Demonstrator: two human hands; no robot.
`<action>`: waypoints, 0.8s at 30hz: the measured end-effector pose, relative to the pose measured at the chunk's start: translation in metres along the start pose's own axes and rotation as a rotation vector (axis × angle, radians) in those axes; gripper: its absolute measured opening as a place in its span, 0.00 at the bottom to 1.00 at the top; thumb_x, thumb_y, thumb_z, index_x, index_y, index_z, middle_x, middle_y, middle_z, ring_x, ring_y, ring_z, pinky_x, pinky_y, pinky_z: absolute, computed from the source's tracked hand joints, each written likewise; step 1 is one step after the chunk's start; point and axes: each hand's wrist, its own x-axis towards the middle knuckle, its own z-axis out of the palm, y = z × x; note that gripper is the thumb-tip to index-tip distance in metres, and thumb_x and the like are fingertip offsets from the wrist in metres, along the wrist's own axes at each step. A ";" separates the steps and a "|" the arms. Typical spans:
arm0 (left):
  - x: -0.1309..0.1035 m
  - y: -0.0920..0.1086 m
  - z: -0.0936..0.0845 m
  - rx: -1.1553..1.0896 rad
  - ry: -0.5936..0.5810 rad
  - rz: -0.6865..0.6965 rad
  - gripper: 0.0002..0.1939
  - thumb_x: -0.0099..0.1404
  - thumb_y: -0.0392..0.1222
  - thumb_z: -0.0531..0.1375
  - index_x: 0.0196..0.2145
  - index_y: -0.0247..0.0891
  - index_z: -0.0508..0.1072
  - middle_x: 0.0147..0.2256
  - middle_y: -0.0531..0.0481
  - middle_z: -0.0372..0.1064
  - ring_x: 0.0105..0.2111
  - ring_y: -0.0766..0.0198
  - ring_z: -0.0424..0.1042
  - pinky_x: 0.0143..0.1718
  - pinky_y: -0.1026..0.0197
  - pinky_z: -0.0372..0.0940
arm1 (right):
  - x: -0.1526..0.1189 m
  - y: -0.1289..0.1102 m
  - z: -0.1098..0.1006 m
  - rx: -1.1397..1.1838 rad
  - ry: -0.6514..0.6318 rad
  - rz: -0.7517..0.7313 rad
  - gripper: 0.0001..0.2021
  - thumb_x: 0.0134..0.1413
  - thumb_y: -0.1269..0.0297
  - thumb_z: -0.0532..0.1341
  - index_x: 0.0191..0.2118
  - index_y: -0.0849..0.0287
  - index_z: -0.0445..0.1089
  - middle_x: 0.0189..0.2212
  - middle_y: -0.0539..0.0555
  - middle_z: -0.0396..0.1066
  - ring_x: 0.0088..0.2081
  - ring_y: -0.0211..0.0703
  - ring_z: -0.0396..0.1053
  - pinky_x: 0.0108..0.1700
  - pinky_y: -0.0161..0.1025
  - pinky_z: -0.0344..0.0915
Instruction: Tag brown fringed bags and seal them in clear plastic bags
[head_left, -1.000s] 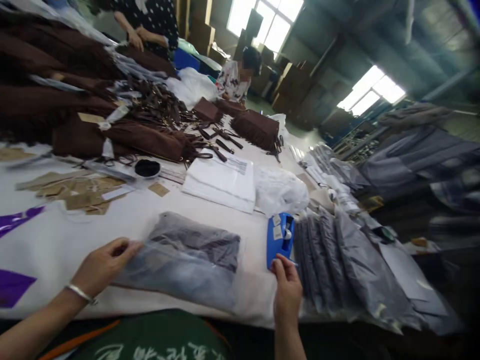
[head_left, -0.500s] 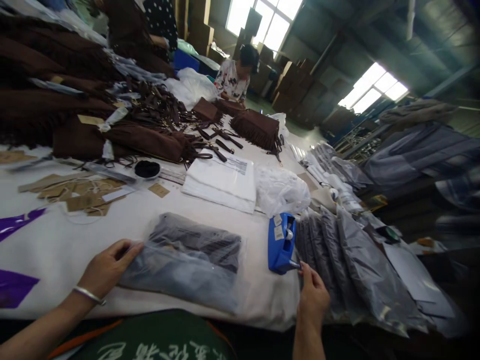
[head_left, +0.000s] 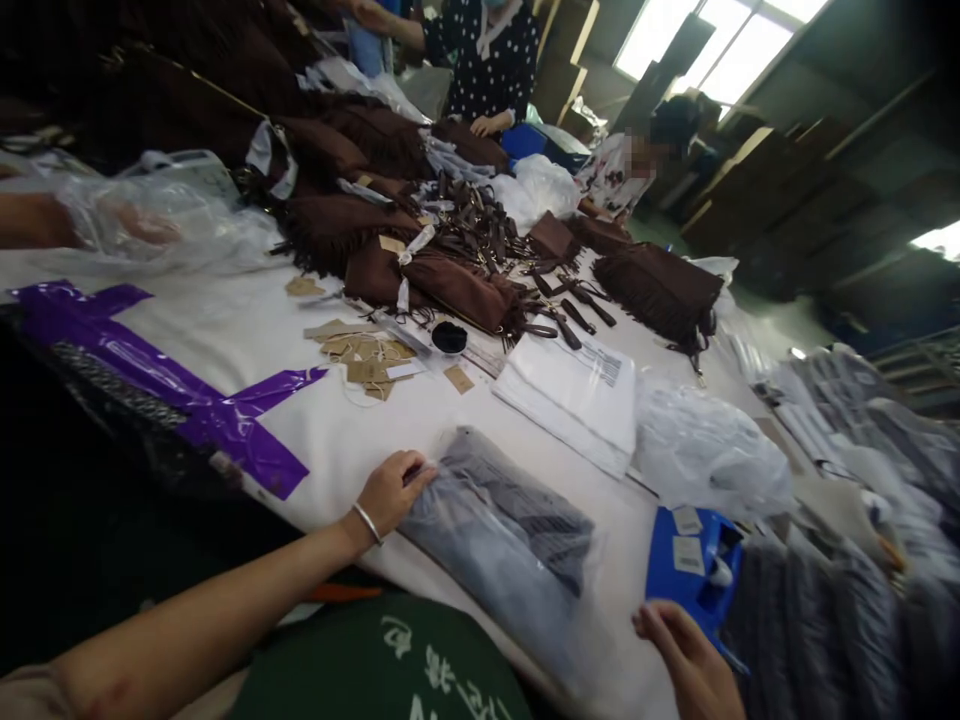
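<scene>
A clear plastic bag (head_left: 495, 570) with folded dark grey fabric (head_left: 517, 500) inside lies at the table's front edge. My left hand (head_left: 391, 492), a silver bangle on its wrist, grips the bag's left end between thumb and fingers. At the lower right, my right hand (head_left: 679, 650) is closed in a pinch, apart from the bag. Whatever it may hold is too small to make out. Just beyond those fingers stands a blue tape dispenser (head_left: 686, 575) with white labels on it.
White plastic bags (head_left: 574, 390) lie stacked behind the folded fabric, beside a crumpled clear bag (head_left: 709, 450). Brown tags (head_left: 367, 360) and fringed brown bags (head_left: 450, 280) spread farther back. Bagged grey goods (head_left: 817, 610) line the right. Purple tape (head_left: 247, 430) marks the left edge. Co-workers (head_left: 491, 65) stand across the table.
My view has swung left, so the table appears shifted right and tilted. My right hand has come away from the dispenser's front tip. My left hand still grips the bag's left end.
</scene>
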 end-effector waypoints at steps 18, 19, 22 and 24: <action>0.000 -0.010 0.001 0.101 -0.010 0.140 0.13 0.68 0.47 0.51 0.28 0.38 0.64 0.27 0.51 0.61 0.31 0.61 0.63 0.36 0.59 0.59 | 0.096 -0.170 0.167 -0.317 -0.802 -0.434 0.18 0.48 0.47 0.60 0.21 0.57 0.66 0.15 0.47 0.63 0.21 0.37 0.60 0.27 0.36 0.57; 0.001 -0.010 0.001 0.096 -0.009 0.147 0.13 0.67 0.47 0.51 0.28 0.38 0.64 0.27 0.51 0.61 0.31 0.61 0.63 0.36 0.59 0.59 | 0.094 -0.169 0.158 -0.271 -0.834 -0.429 0.17 0.52 0.48 0.56 0.25 0.57 0.67 0.18 0.47 0.66 0.23 0.37 0.62 0.28 0.35 0.59; 0.001 -0.010 0.001 0.084 -0.007 0.166 0.13 0.68 0.46 0.51 0.27 0.38 0.64 0.27 0.51 0.61 0.31 0.62 0.63 0.36 0.60 0.59 | 0.086 -0.163 0.143 -0.076 -0.927 -0.421 0.14 0.56 0.51 0.54 0.35 0.58 0.66 0.25 0.47 0.67 0.29 0.37 0.64 0.33 0.35 0.61; 0.000 -0.011 0.002 0.087 0.005 0.176 0.14 0.68 0.46 0.51 0.27 0.38 0.63 0.27 0.51 0.61 0.30 0.62 0.63 0.35 0.60 0.59 | 0.078 -0.161 0.143 0.033 -0.976 -0.427 0.12 0.56 0.54 0.56 0.36 0.58 0.65 0.26 0.47 0.66 0.30 0.37 0.64 0.35 0.36 0.61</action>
